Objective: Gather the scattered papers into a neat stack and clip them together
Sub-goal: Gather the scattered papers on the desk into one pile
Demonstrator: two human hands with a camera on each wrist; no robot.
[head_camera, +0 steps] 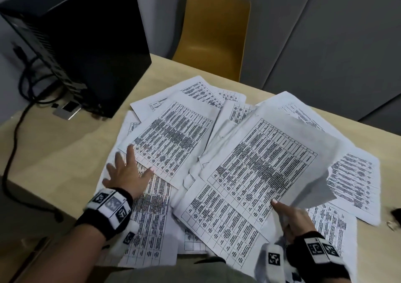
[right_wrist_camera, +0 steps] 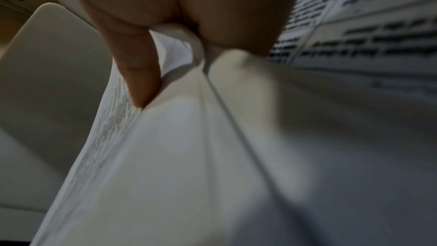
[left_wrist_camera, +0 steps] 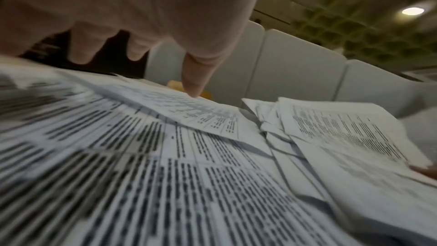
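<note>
a limp, slippery bundle of papers [head_camera: 249, 174] was pinched by the right hand [head_camera: 297, 219]. loose sheets [head_camera: 169, 135] lay under the flat, spread left hand [head_camera: 128, 172]. edges were judged best gripped.

You see thin matt white papers [head_camera: 169, 139] printed with black tables, some creased and curled at the edges. The bundle [head_camera: 256, 174] your right hand [head_camera: 297, 219] grips bends softly, and its plain backs look smooth and unprinted in the right wrist view [right_wrist_camera: 189, 156]. Your worktop [head_camera: 65, 152] is a pale wood-look laminate, smooth with a dull sheen. The computer tower [head_camera: 91, 44] beside it has a matt black casing, probably metal, with rubbery black cables [head_camera: 13, 143]. The chair [head_camera: 214, 33] is a smooth, moulded mustard plastic with a soft gloss. Both your wrists carry black cloth bands [head_camera: 102, 219] with hard white marker blocks.
</note>
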